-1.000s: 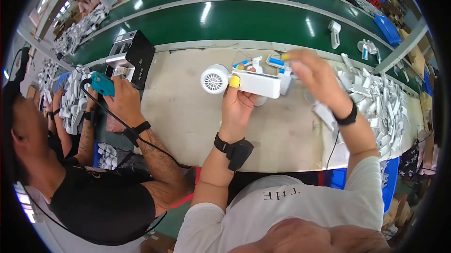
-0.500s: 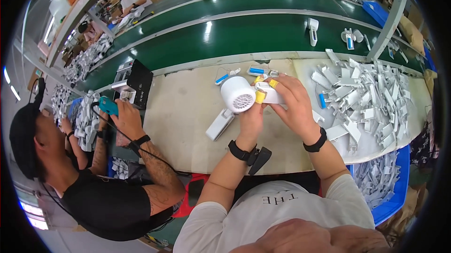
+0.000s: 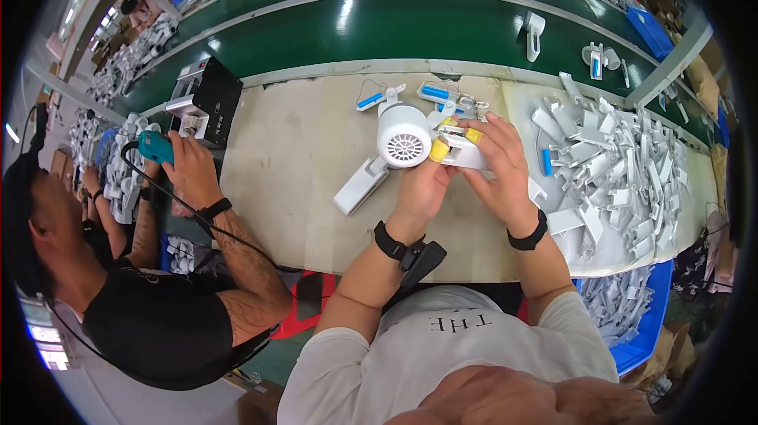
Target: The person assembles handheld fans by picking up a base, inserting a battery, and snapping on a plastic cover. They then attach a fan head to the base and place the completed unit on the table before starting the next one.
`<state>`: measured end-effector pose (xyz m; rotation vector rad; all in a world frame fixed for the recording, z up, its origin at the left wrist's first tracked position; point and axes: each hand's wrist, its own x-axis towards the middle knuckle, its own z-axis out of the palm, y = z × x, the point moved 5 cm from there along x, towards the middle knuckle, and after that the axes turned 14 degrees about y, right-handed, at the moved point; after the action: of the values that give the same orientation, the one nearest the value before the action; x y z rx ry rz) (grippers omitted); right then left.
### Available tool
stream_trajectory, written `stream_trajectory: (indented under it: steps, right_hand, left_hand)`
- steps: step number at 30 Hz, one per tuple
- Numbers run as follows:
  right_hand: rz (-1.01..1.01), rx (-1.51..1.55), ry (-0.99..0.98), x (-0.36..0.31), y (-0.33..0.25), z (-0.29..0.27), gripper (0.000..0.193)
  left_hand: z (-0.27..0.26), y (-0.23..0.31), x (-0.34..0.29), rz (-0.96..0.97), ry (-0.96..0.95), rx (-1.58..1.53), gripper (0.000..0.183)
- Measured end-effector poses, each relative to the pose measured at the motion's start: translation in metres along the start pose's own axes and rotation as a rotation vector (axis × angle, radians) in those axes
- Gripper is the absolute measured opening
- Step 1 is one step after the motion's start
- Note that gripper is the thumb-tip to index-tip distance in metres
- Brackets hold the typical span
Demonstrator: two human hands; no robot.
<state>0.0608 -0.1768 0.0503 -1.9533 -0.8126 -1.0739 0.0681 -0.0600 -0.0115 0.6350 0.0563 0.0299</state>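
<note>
A white handheld fan (image 3: 404,134) with a round grille is between my two hands, its head toward the left. My left hand (image 3: 424,187) grips it from below near the neck, a yellow finger cover on a fingertip. My right hand (image 3: 503,172) holds the handle (image 3: 466,157) from the right, fingers curled over it, with yellow on a fingertip too. Part of the handle's inside shows between the fingers; small details there are hidden. A white handle piece (image 3: 362,186) lies on the table left of my left hand. Behind the fan are fan parts with blue batteries (image 3: 369,100) and wires.
White plastic shells (image 3: 616,161) are heaped at the right, beside a blue battery (image 3: 546,161). A blue bin (image 3: 659,307) of shells stands below. Beyond the table (image 3: 292,164) runs a green conveyor (image 3: 300,38). At left, a co-worker holds a teal tool (image 3: 156,147) near a black machine (image 3: 207,101).
The whole view has shifted, with the conveyor higher in the picture. The fan has turned slightly, its grille facing me more. My right fingers have shifted on the handle, showing more of its inside.
</note>
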Motion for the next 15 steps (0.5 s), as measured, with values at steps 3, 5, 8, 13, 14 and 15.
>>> stream_trajectory:
  steps: [3,5,8,13,14,15]
  right_hand:
    - [0.096,0.110,0.025,-0.012,0.011,-0.008,0.053]
    - [0.409,0.481,0.242,-0.022,0.031,-0.018,0.051]
    - [0.799,0.897,0.448,-0.019,0.052,-0.028,0.051]
    - [0.865,0.891,0.358,-0.021,0.052,-0.024,0.053]
    - [0.811,0.807,0.272,-0.021,0.049,-0.024,0.052]
    - [0.757,0.724,0.188,-0.021,0.044,-0.023,0.051]
  left_hand:
    - [0.000,0.003,0.002,-0.027,-0.029,-0.096,0.039]
    - [-0.021,0.016,0.010,0.009,0.187,-0.203,0.037]
    - [-0.024,0.026,0.012,0.074,0.201,-0.130,0.035]
    - [-0.027,0.019,0.015,0.044,0.236,-0.131,0.035]
    - [-0.026,0.019,0.015,0.048,0.234,-0.129,0.036]
    - [-0.027,0.019,0.015,0.048,0.235,-0.128,0.036]
